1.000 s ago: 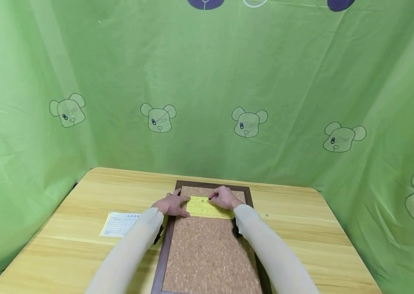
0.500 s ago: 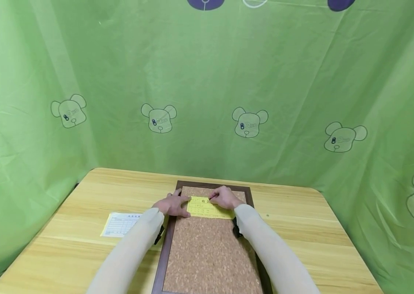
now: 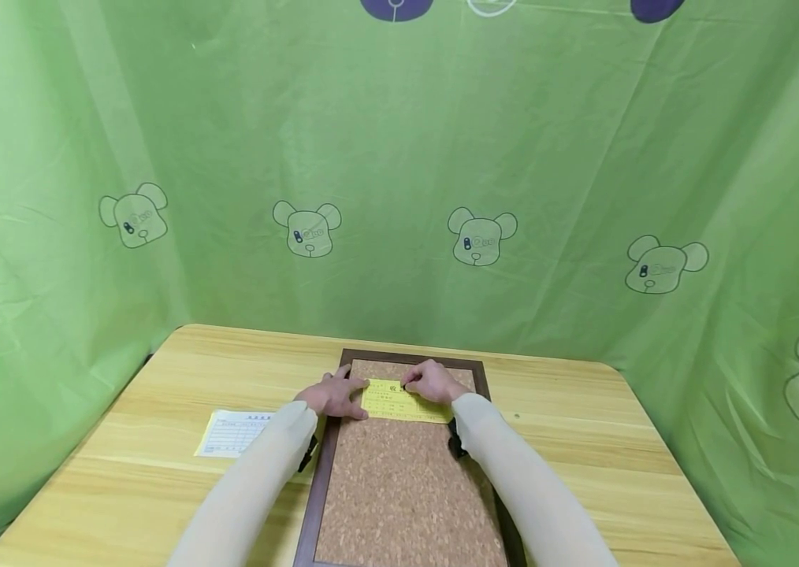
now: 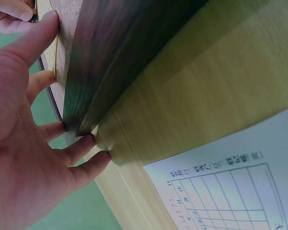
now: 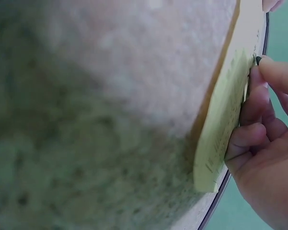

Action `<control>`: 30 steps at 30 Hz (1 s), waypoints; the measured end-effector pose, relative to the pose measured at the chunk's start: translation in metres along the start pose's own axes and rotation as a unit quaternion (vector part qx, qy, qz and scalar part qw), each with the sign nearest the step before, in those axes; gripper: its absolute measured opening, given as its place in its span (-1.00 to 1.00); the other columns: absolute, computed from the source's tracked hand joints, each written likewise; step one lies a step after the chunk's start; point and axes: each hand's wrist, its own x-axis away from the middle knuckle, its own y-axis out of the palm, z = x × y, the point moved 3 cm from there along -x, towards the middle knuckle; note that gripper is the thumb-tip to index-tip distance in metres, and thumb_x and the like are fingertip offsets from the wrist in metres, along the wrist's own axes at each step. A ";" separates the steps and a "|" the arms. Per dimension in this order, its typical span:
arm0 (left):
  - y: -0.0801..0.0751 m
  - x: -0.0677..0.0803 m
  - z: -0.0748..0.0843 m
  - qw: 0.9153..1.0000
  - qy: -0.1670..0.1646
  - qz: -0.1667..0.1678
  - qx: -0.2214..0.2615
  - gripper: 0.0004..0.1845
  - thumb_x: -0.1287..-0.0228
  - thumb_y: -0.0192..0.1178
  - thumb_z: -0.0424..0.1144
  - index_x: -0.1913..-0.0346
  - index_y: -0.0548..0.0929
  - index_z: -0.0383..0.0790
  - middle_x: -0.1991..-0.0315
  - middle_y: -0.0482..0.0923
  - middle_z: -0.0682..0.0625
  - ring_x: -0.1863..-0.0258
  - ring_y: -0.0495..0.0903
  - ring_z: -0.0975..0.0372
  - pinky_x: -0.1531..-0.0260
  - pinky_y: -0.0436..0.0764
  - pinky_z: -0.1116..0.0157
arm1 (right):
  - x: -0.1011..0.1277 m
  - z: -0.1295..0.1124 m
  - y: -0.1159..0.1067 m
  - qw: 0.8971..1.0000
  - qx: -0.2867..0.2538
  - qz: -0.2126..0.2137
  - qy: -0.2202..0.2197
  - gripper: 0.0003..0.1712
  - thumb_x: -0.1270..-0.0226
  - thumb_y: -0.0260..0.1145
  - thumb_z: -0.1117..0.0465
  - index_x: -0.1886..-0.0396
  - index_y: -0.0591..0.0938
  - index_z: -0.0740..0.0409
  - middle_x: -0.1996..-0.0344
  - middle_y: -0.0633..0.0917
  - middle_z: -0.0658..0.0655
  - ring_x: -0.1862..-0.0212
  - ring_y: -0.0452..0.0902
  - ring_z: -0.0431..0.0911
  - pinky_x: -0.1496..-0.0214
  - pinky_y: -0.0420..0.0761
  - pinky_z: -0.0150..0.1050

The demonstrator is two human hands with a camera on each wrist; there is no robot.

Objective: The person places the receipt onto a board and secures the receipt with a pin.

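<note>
A cork board in a dark brown frame lies on the table, with a yellow printed receipt slip flat near its far end. My left hand is spread at the slip's left edge. Its thumb and index finger touch the board side, while the other fingers reach over the wooden frame. Thumb and forefinger of my right hand pinch a small dark push pin at the slip's upper part. The pin's point is hidden. The remaining right fingers curl against the paper.
On the light wooden table, a white form with a printed grid lies left of the board, partly behind the left sleeve. A green curtain with bear-head drawings surrounds the table's back and sides.
The right fingertips shift very slightly with the pin at the same spot on the slip. The left hand, slip and board stay in place.
</note>
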 end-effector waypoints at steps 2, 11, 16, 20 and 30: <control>0.000 0.000 0.000 1.000 -0.001 -0.001 0.000 -0.25 -0.16 0.28 0.09 -0.40 0.30 0.04 -0.49 -0.18 -0.19 -0.36 -0.03 -0.23 -0.19 0.20 -0.16 | 0.000 0.000 0.000 1.000 0.000 -0.003 0.003 -0.85 -0.29 0.26 0.31 0.28 0.74 0.08 0.26 0.69 0.00 0.21 0.52 -0.15 0.09 0.51 -0.19; -0.001 0.001 0.001 1.000 -0.001 -0.003 -0.002 -0.25 -0.16 0.27 0.09 -0.40 0.30 0.04 -0.48 -0.17 -0.19 -0.36 -0.02 -0.22 -0.19 0.20 -0.16 | -0.001 0.000 0.001 1.000 -0.001 -0.004 0.008 -0.84 -0.31 0.24 0.31 0.26 0.75 0.08 0.22 0.69 0.02 0.20 0.52 -0.15 0.09 0.51 -0.18; 0.000 0.001 0.001 1.000 -0.003 -0.002 0.004 -0.26 -0.16 0.28 0.08 -0.40 0.30 0.03 -0.48 -0.17 -0.19 -0.36 -0.02 -0.22 -0.19 0.20 -0.15 | 0.000 0.000 0.000 1.000 -0.005 0.002 0.019 -0.90 -0.27 0.29 0.28 0.32 0.73 0.11 0.33 0.68 0.00 0.32 0.47 -0.15 0.23 0.48 -0.27; 0.000 0.002 0.001 1.000 -0.002 -0.003 0.011 -0.25 -0.16 0.29 0.07 -0.40 0.31 0.03 -0.48 -0.16 -0.19 -0.36 -0.03 -0.22 -0.19 0.19 -0.16 | 0.002 0.000 0.001 1.000 -0.001 -0.004 0.026 -0.92 -0.26 0.30 0.28 0.39 0.70 0.13 0.43 0.64 -0.02 0.42 0.42 -0.16 0.35 0.41 -0.33; -0.001 0.003 0.001 1.000 -0.002 -0.001 0.011 -0.24 -0.15 0.29 0.07 -0.41 0.29 0.03 -0.49 -0.17 -0.19 -0.37 -0.05 -0.22 -0.20 0.18 -0.17 | 0.000 0.003 0.001 1.000 -0.001 -0.018 0.024 -0.73 -0.38 0.17 0.22 0.57 0.56 0.11 0.65 0.41 -0.05 0.60 0.23 -0.20 0.54 0.19 -0.37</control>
